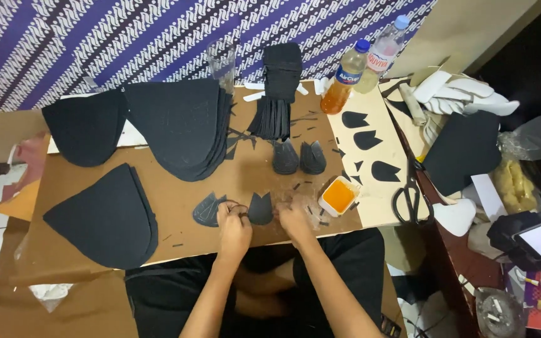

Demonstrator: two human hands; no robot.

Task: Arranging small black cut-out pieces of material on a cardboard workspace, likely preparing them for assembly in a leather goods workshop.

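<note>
Two hands hold one small black piece (260,209) between them: left hand (233,226) pinches its left edge, right hand (293,219) its right.

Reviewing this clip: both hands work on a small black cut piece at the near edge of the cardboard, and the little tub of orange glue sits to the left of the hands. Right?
Not quite. The head view shows the tub of orange glue to the right of the hands, beside the right hand. The rest holds: the left hand and right hand work on the small black cut piece at the near edge of the cardboard.
</note>
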